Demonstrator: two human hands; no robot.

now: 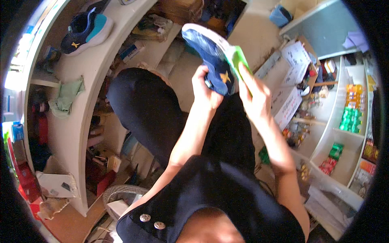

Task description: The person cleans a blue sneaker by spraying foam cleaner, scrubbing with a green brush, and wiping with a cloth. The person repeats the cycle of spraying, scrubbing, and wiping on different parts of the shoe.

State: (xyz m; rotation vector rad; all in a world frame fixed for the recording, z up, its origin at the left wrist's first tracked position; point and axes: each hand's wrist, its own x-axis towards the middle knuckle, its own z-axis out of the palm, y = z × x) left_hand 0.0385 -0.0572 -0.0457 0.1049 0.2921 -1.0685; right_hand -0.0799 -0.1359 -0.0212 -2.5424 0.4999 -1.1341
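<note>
My left hand [206, 91] grips a dark blue shoe [208, 54] with a yellow star-like mark, near the heel end. It is held up over my lap, its toe pointing away to the upper left and its pale sole edge facing right. In my right hand [256, 96] is a bright green brush [235, 57], pressed against that sole edge; its bristles are hard to make out. A matching blue shoe [90, 32], with a turquoise patch and a white sole, sits on the white counter to the left. My right index finger lies along the brush's back.
A curved white counter [75, 141] runs along my left, with a green cloth [68, 97] on it. Crowded shelves lie beneath. On the right, a white shelf unit [348, 141] holds orange and green bottles [351, 119]. White papers [285, 105] with writing stand beside it.
</note>
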